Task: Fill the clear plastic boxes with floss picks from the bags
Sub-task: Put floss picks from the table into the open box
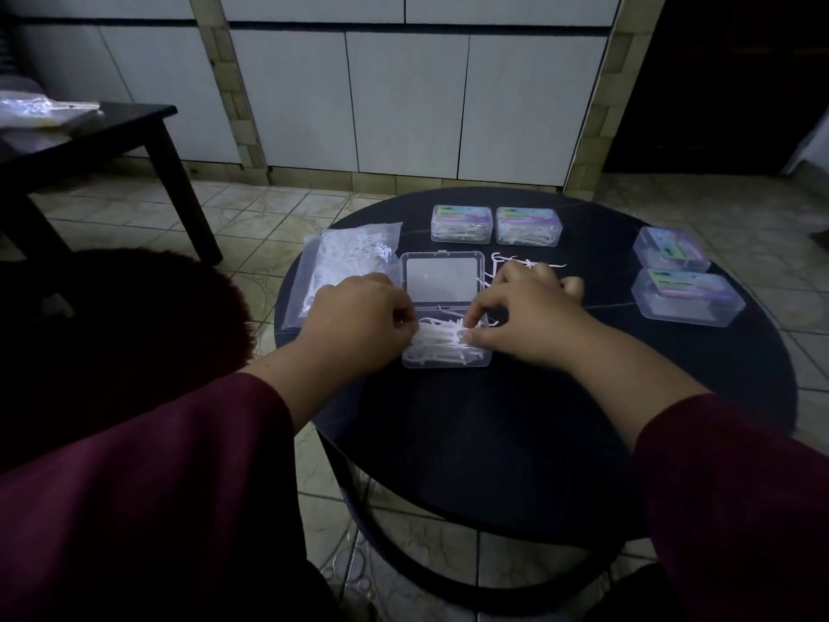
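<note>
An open clear plastic box [448, 359] sits mid-table, its lid [442, 278] lying flat behind it. White floss picks [442, 336] fill its base. My left hand [359, 323] and my right hand [520, 314] rest at the box's two sides, fingertips pinched on the picks inside. A clear bag of floss picks [350, 258] lies to the left, partly under my left hand. A few loose picks [507, 260] lie behind my right hand.
Two closed filled boxes [460, 224] [528, 226] stand at the back of the round dark table [516, 433]. Two more closed boxes [670, 248] [686, 297] sit at the right. A dark side table [112, 127] with plastic bags [33, 107] stands far left.
</note>
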